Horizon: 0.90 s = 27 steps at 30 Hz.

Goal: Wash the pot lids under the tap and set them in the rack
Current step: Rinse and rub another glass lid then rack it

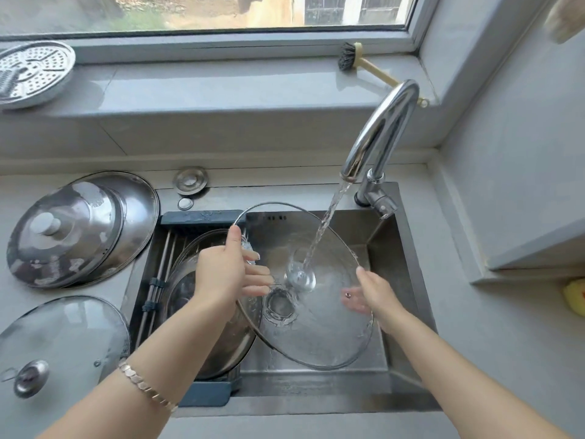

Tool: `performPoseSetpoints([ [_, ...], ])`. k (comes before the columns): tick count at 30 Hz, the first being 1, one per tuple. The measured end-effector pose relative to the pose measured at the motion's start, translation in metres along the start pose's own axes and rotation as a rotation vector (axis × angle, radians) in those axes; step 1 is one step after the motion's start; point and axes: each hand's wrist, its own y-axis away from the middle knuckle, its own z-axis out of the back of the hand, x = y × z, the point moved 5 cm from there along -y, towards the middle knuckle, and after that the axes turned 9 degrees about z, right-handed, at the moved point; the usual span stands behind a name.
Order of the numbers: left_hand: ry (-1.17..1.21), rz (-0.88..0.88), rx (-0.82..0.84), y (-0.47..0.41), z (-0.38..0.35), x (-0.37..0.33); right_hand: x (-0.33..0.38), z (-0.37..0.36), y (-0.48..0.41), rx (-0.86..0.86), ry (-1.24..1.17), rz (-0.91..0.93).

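The left hand (221, 274) and right hand (376, 296) are each pinching the round glass lid (316, 337) by its metal rim; the right fingers (351, 301) are showing blurred through wet glass.

I get a single view here: a wide-angle camera worn on the person's head, facing forward and tipped steeply down. It hangs close over the sink (389, 255), with the glass lid (316, 327) near mid-frame. The left arm (133, 369) and right arm (459, 369) enter from the bottom edge. The top of the frame reaches the sill (221, 90) and window (202, 11). The table (490, 343) bends away on both sides.
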Motion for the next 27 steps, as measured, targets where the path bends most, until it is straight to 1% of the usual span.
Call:
performPoseSetpoints([
  [1,-0.016,0.045,0.016,-0.002,-0.001,0.005,-0.005,0.0,0.002,0.014,-0.158,-0.071],
  [2,-0.021,0.097,0.031,-0.005,-0.003,0.013,-0.006,0.004,0.004,0.001,-0.209,-0.098],
  [5,0.031,0.257,0.079,-0.013,-0.007,0.042,0.002,0.027,0.006,-0.084,-0.092,-0.039],
  [7,0.091,0.364,0.106,-0.02,-0.012,0.065,0.018,0.045,0.007,-0.13,0.048,0.055],
  [9,0.103,0.465,0.126,-0.024,-0.018,0.085,0.041,0.063,0.006,-0.182,0.209,0.2],
  [11,0.104,0.522,0.144,-0.025,-0.026,0.096,0.066,0.074,0.007,-0.226,0.337,0.367],
  [13,0.143,0.538,0.177,-0.022,-0.035,0.098,0.086,0.078,0.012,-0.242,0.359,0.48],
  [15,0.209,0.505,0.197,-0.02,-0.041,0.095,0.099,0.077,0.015,-0.248,0.32,0.569],
  [18,0.227,0.343,0.191,-0.024,-0.039,0.082,0.103,0.079,0.012,-0.269,0.213,0.621],
  [19,0.214,0.272,0.179,-0.026,-0.034,0.075,0.099,0.079,0.009,-0.279,0.166,0.599],
  [21,0.168,0.14,0.154,-0.023,-0.024,0.057,0.081,0.074,0.001,-0.292,0.091,0.493],
  [23,0.112,0.042,0.137,-0.016,-0.015,0.038,0.058,0.064,-0.006,-0.28,0.088,0.371],
  [24,0.086,0.011,0.13,-0.01,-0.012,0.03,0.047,0.056,-0.008,-0.25,0.123,0.324],
  [27,-0.014,-0.04,0.07,0.004,-0.007,0.014,0.036,0.028,0.002,-0.12,0.484,0.232],
])
